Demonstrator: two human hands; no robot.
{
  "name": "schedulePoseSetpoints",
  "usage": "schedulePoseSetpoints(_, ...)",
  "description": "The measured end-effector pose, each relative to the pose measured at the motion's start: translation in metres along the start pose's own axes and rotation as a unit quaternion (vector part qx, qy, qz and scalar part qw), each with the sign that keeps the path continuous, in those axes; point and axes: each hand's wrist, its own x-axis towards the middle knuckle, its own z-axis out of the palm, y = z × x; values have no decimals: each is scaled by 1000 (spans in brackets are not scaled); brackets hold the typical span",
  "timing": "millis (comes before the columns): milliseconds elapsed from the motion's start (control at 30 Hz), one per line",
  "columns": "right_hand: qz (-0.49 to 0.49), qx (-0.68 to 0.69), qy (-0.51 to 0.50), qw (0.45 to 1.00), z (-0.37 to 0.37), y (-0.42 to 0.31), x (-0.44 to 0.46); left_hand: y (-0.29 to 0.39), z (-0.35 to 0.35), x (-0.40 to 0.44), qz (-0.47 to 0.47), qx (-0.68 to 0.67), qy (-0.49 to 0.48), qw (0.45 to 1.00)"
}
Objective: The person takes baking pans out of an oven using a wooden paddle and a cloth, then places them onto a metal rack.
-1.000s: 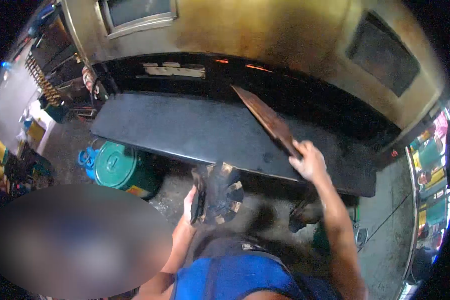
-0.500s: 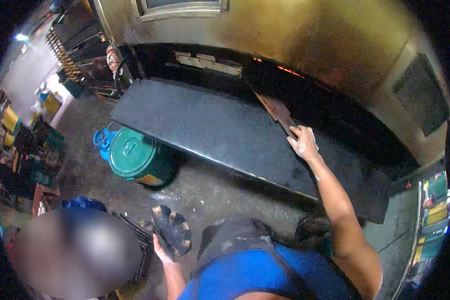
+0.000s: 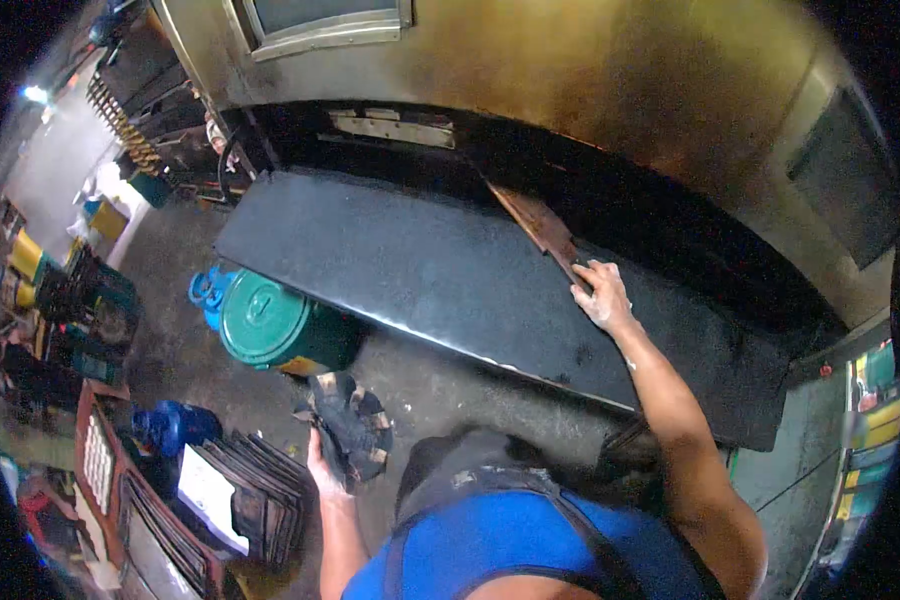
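Note:
My right hand (image 3: 604, 295), dusted white, grips the end of a flat wooden peel (image 3: 537, 222) over the dark counter (image 3: 400, 250). The peel slants away to the upper left, and its far end is lost in the dark slot (image 3: 610, 190) of an oven. Low in the view, my left hand (image 3: 327, 468) is closed on a dark rounded object with tan patches (image 3: 350, 425) along its edge. Its exact kind is unclear. That object is held over the floor, in front of the counter.
A green lidded drum (image 3: 262, 318) stands partly under the counter's front edge, with a blue gas cylinder (image 3: 208, 290) beside it. At lower left are several stacked dark trays (image 3: 275, 490), a white sheet (image 3: 210, 495) and a blue container (image 3: 178, 428). The oven's metal front (image 3: 570, 70) rises behind the counter.
The view has shifted slightly. My right hand and the peel stay over the counter at nearly the same angle. The dark object in my left hand has turned and sits slightly lower relative to the drum.

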Motion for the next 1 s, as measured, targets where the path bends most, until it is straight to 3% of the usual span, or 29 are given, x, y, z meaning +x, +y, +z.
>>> schedulePoseSetpoints(100,-46,26,49,997,48,-39,69,-6,25,9,-17,-32,-68,997)
schedulePoseSetpoints(167,-3,14,12,1000,91,-67,127,-12,32,9,-91,13,-30,995)
schedulePoseSetpoints(200,34,34,-73,996,87,-83,144,-18,31,11,-92,8,-22,996)
schedulePoseSetpoints(267,58,41,-69,995,92,-97,145,-18,29,10,-36,93,14,995)
schedulePoseSetpoints(333,47,37,-29,998,99,-93,146,-14,28,-4,-79,30,-13,996)
schedulePoseSetpoints(400,12,22,-31,999,101,-92,143,-17,7,-8,-62,13,38,997)
schedulePoseSetpoints(433,12,19,-19,1000,98,-95,140,-15,8,-12,-59,-21,-4,998)
schedulePoseSetpoints(533,22,33,-10,999,86,-104,116,-12,-36,-6,-21,-33,45,998)
schedulePoseSetpoints(700,43,8,-8,999,71,-112,78,31,-18,14,-22,-27,22,999)
schedulePoseSetpoints(800,40,-23,26,999,101,-134,122,64,-19,63,11,12,15,1000)
schedulePoseSetpoints(867,103,-6,31,994,119,-164,179,85,-15,92,-28,31,-66,997)
schedulePoseSetpoints(900,100,-8,60,993,131,-168,187,92,-21,107,-37,31,-20,999)
schedulePoseSetpoints(1000,111,-19,-11,994,136,-153,186,115,-16,136,4,52,-39,998)
